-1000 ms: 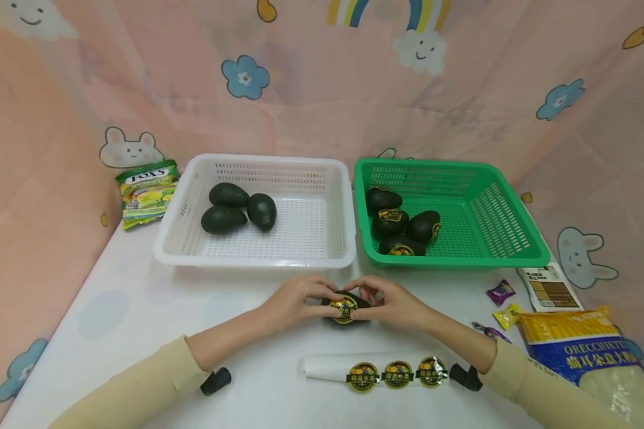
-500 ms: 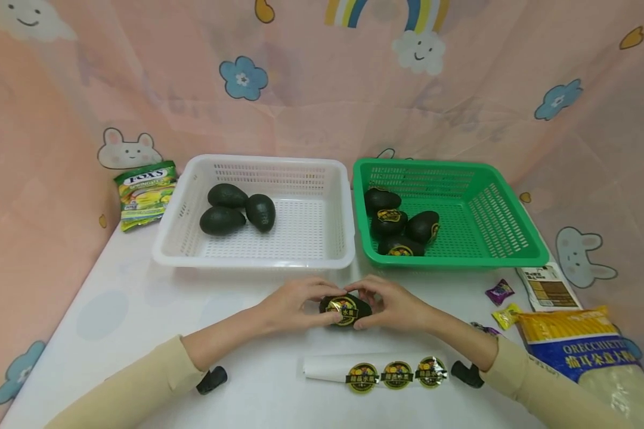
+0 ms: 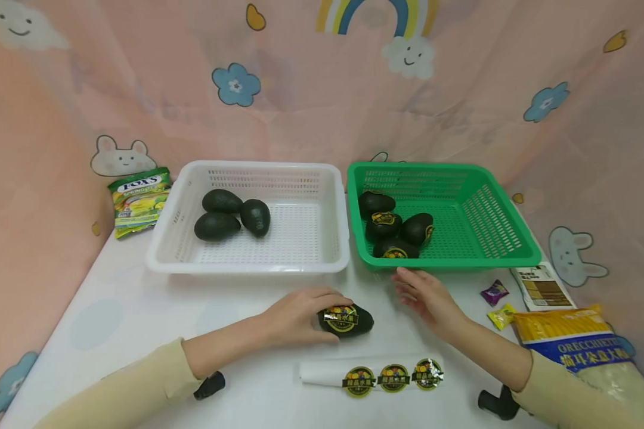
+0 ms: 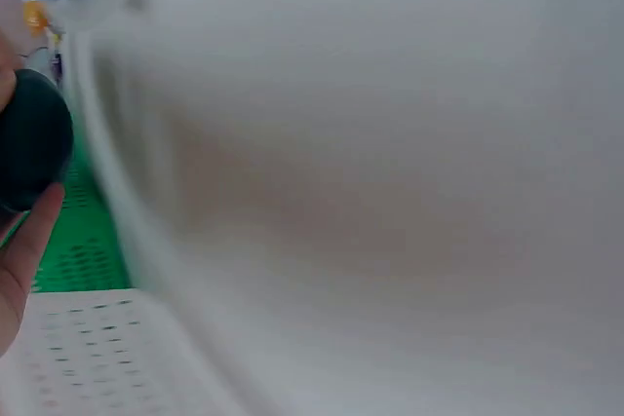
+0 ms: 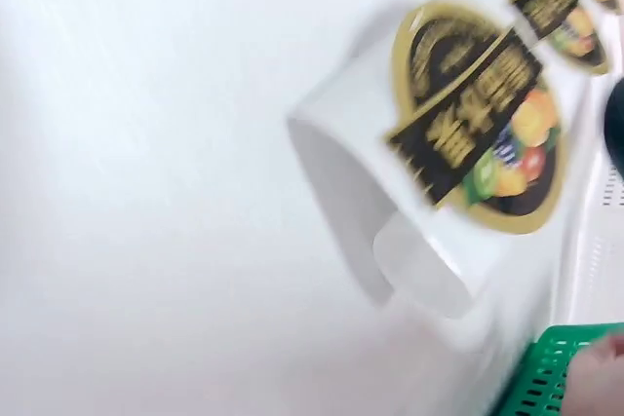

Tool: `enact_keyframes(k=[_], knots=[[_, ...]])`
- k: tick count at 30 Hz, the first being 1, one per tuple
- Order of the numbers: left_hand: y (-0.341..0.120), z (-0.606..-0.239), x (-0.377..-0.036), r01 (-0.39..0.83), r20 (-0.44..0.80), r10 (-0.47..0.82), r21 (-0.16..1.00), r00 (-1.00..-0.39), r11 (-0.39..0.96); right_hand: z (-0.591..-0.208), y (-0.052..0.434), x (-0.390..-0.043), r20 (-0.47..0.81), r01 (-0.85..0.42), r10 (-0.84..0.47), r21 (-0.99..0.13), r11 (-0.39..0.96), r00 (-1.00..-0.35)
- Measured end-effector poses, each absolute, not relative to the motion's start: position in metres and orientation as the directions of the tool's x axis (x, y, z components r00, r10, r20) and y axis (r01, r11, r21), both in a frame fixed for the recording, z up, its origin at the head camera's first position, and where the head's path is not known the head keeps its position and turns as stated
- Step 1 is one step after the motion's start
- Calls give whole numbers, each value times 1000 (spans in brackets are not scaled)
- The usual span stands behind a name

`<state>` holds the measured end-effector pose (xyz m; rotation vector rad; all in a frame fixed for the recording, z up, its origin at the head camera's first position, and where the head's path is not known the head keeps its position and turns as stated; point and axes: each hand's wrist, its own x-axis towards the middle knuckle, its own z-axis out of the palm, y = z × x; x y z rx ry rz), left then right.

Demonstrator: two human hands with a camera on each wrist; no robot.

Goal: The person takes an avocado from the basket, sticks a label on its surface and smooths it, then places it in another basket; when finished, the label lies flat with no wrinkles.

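A dark avocado (image 3: 362,322) with a black and gold fruit sticker (image 3: 340,319) lies on the white table, and my left hand (image 3: 297,316) grips its left end between thumb and fingers. The left wrist view shows the same avocado (image 4: 34,143) at the left edge, a fingertip against it. My right hand (image 3: 432,302) is off the avocado, its fingers loosely bent and holding nothing, just in front of the green basket (image 3: 477,262). A curled strip of stickers (image 3: 322,370) lies nearer me, three stickers showing; it looms large in the right wrist view.
Three plain avocados (image 3: 217,226) sit in the white basket (image 3: 247,267) at the back left. Several stickered avocados (image 3: 383,226) are in the green basket. Right of my hands lie wrapped candies (image 3: 495,293) and a pasta bag (image 3: 574,339); a candy bag (image 3: 139,202) stands far left.
My right hand has let go of the avocado and moved right, toward the green basket's front edge. My left hand still holds the avocado. The head view has shifted slightly.
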<state>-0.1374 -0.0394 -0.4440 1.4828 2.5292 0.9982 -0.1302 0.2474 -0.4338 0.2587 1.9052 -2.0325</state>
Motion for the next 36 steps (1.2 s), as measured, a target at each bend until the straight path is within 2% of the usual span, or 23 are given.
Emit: enact_keyframes(k=[2, 4, 7, 10, 14, 18, 20, 23, 27, 31, 33, 36], knots=[[-32, -428, -141, 748, 295, 794, 603, -531, 276, -428, 255, -128, -396, 398, -49, -901, -172, -917], [-19, -405, -151, 738, 318, 783, 626, -535, 251, -424, 261, -128, -404, 396, -15, -887, -238, -915], [7, -369, -178, 747, 339, 751, 595, -567, 296, -422, 266, -129, -396, 384, 0, -891, -243, -918], [37, -348, -212, 735, 289, 730, 542, -619, 409, -423, 268, -130, -392, 383, 3, -899, -211, -920], [70, -349, -247, 684, 114, 720, 442, -684, 580, -425, 268, -130, -393, 386, 11, -907, -168, -920], [85, -363, -255, 671, -79, 723, 315, -686, 671, -427, 269, -129, -388, 382, 11, -911, -153, -922], [86, -366, -254, 685, -113, 732, 278, -672, 673, -427, 270, -129, -381, 375, 10, -914, -157, -924], [79, -364, -247, 711, -73, 750, 269, -658, 650, -427, 271, -129, -368, 362, 4, -917, -169, -930], [58, -358, -229, 740, 69, 773, 354, -631, 572, -426, 270, -129, -364, 359, 0, -917, -174, -931], [28, -365, -201, 702, 198, 778, 599, -596, 385, -427, 268, -129, -372, 365, 9, -914, -180, -928], [11, -375, -184, 586, 173, 766, 752, -619, 303, -428, 267, -129, -372, 364, 9, -913, -185, -928], [-20, -396, -161, 255, 3, 732, 938, -681, 234, -430, 266, -128, -365, 356, 8, -912, -202, -931]])
